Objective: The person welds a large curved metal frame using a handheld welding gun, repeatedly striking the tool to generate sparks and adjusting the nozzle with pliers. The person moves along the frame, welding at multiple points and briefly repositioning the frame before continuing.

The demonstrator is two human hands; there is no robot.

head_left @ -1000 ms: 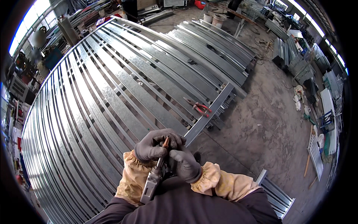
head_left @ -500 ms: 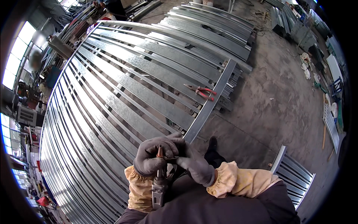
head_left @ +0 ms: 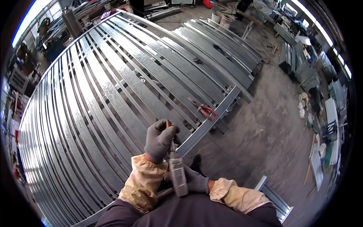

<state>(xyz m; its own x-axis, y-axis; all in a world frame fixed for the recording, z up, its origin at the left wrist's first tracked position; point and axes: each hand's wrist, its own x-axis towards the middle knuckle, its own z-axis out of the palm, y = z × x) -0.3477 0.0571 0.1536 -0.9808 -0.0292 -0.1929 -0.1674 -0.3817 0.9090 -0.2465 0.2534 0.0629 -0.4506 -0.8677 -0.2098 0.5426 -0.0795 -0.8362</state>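
The big steel panel fills the left, its slats laid side by side and meeting an end rail; judging by that, the layout looks well on. Whether the joints are fixed, I can't tell from here. Beyond it lies a stack of loose profiles, and down at lower right sits a small rack of similar metal.

Now the tool: grey, blurred, upright in front of the person's chest, just off the near corner of the panel. It isn't on the metal, so this looks like a pause for handling the tool itself, with that part unfinished. The left hand, gloved, is clenched around its upper end. The right hand sits behind the body, mostly hidden; its grip I can't tell. Red pliers lie on the panel beside the rail, untouched. Smallest of all, a copper-coloured tip pokes up at the left fingers.
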